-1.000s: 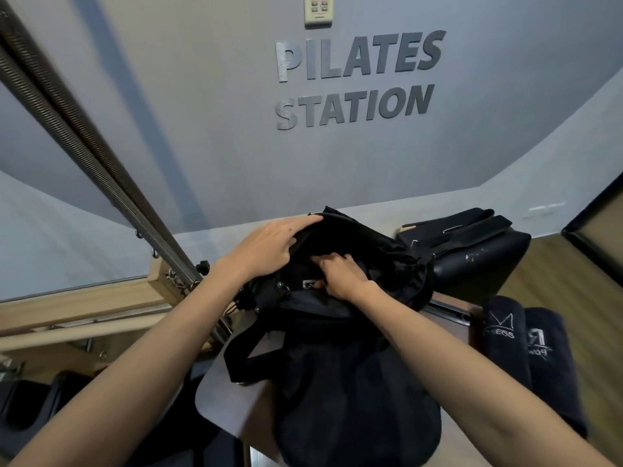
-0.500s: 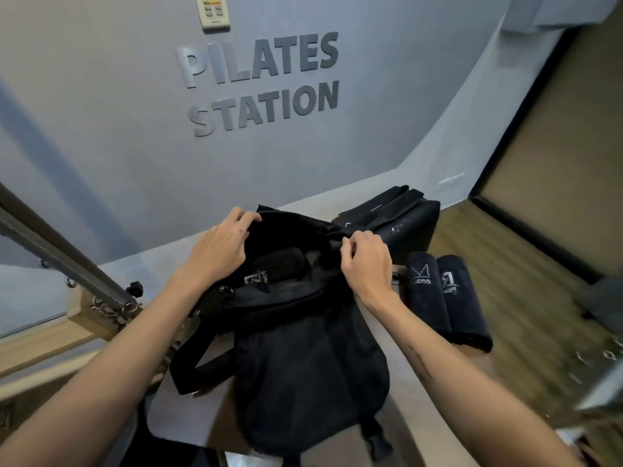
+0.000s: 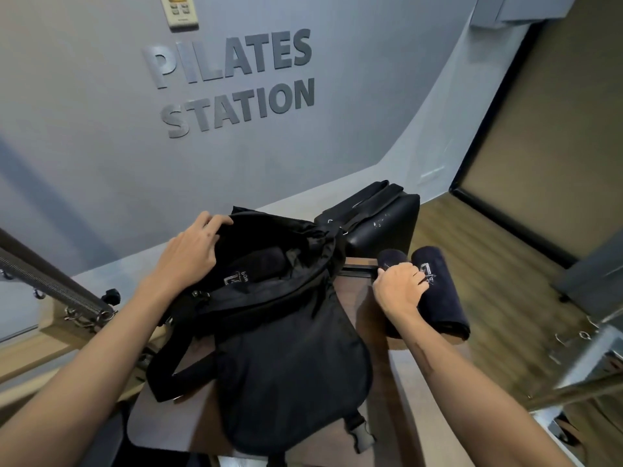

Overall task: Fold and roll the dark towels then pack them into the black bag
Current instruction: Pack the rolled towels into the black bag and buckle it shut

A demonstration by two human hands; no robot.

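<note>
Left hand [image 3: 188,254] grips rim of black bag [image 3: 286,358], holding mouth wide. Right hand [image 3: 399,288] clamped on near rolled towel [image 3: 391,259]; second rolled towel [image 3: 438,291] touching beside.

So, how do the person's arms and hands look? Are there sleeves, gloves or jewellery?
Both forearms are bare up to the picture's edge: no sleeves show. The left hand and the right hand wear no gloves, and no rings, watch or bracelet are visible. The right forearm carries a thin dark line along its inner side; whether it is a scar or a mark cannot be told.

left roll [image 3: 391,261]: mostly hidden by right hand [image 3: 399,286] | towel logos: illegible
</note>
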